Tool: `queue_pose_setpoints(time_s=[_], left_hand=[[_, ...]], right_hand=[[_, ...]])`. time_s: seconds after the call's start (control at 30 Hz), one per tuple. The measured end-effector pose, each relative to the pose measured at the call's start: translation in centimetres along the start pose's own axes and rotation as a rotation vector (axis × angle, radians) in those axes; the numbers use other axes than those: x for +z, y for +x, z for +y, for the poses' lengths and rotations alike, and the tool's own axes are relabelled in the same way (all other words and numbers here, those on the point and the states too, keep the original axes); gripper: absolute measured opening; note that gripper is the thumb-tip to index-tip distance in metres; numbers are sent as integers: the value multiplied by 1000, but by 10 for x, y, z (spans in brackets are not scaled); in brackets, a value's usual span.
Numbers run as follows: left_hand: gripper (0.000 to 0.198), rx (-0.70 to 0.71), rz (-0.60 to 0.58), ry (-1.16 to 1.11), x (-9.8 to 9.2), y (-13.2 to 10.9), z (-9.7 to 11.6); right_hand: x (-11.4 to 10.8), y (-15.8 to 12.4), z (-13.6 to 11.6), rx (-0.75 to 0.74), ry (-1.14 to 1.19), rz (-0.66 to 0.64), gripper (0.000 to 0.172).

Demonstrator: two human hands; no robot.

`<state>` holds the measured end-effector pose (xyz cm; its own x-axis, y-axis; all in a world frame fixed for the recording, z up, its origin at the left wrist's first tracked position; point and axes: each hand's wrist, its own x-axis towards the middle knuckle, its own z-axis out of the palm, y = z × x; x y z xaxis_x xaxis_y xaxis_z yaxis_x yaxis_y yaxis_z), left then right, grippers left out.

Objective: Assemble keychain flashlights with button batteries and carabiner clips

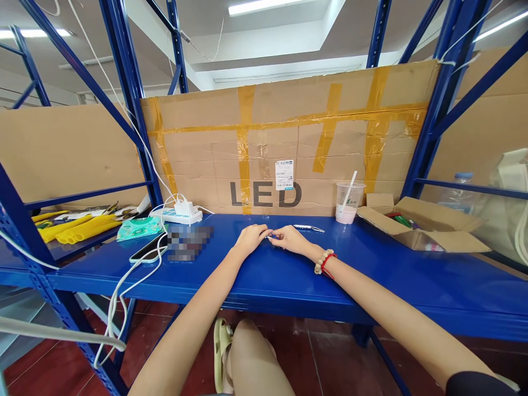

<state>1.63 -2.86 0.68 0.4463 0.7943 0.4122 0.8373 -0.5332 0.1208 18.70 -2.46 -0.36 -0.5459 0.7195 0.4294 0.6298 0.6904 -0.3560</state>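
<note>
My left hand [252,238] and my right hand [290,240] meet above the blue shelf top [231,283]. My right fingers are closed on a small, slim blue-and-white piece [273,237], mostly hidden and too small to name. My left fingertips come together at its left end; what they pinch, if anything, is covered. Just behind my right hand lies a white-and-silver pen [308,227], apart from the fingers. A beaded bracelet with a red cord [325,263] circles my right wrist.
On the right stand a plastic cup with a straw [347,203] and an open cardboard box [421,223]. On the left are a power strip [181,213], white cables [159,247], a phone [148,248] and a green packet [140,228]. Taped cardboard [206,159] walls the back.
</note>
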Motion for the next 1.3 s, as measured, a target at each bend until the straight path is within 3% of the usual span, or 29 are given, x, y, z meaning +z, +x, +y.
queue_pose_setpoints(time_s=[0.3,0.83,1.2,1.3], left_hand=[[31,-15,46,-14,0,0,0],[30,-92,59,-86,-1,-3,4],[28,-61,92,-59,4,0,3],[30,-53,100,-30,5,0,2]], right_hand=[[-5,-1,-8,-26,-92,88,25],[-6,-1,-7,-75,-310,66,21],[-8,-2,-4,-41,-249,70,34],[-7,-2,-6,-72,-229,91,29]])
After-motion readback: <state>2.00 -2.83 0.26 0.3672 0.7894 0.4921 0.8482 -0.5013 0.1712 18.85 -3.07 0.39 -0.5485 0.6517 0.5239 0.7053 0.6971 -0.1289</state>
